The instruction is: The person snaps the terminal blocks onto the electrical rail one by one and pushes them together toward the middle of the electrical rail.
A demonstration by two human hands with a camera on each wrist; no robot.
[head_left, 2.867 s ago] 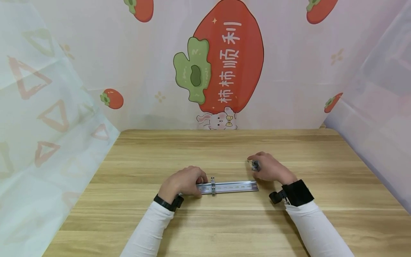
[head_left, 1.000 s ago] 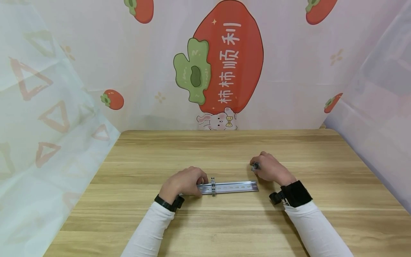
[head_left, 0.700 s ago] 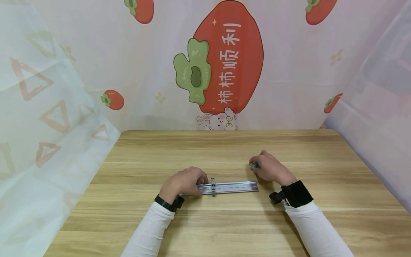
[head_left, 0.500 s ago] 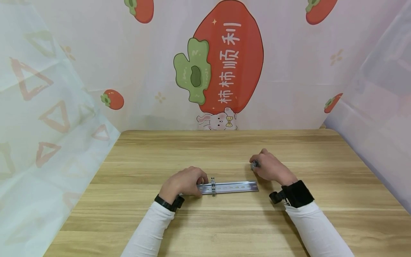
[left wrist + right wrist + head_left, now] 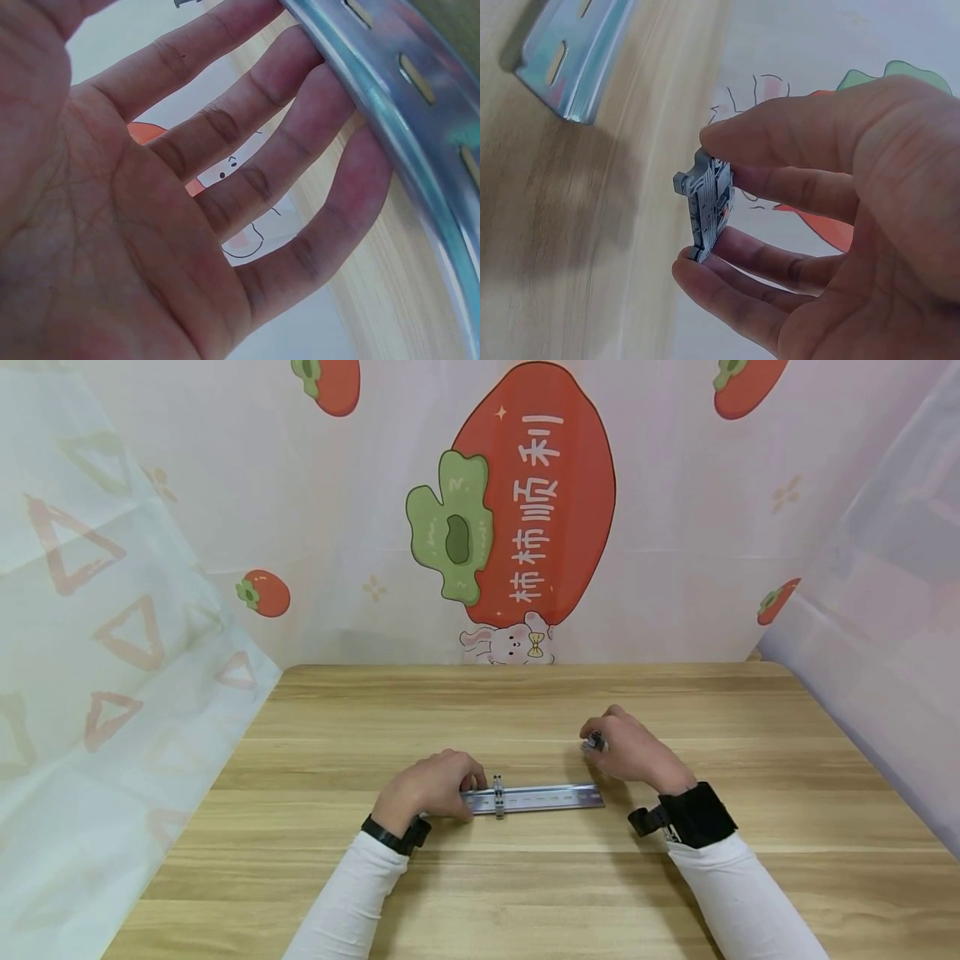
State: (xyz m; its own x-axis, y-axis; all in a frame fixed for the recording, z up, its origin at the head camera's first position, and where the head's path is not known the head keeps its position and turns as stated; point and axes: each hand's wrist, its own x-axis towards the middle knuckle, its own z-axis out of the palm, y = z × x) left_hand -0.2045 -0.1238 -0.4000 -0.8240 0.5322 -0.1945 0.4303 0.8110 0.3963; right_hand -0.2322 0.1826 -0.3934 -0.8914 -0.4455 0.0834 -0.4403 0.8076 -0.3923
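Note:
A slotted metal DIN rail lies across the middle of the table, and a narrow grey terminal block sits crosswise on it. My left hand grips the rail's left part, which it hides in the head view; in the left wrist view its fingertips press along the rail's edge. My right hand pinches a second grey terminal block between thumb and fingertips, beyond the rail's right end. In the right wrist view this block is held by its two ends, apart from the rail's bare end.
The wood-grain table reaches back to a white curtain printed with red persimmons. Curtains also hang along the left and right sides. Both wrists carry black straps with small cameras.
My right hand has shifted slightly away from me with the terminal block, and its once straighter index finger is now curled in. The left hand and the rail have stayed put.

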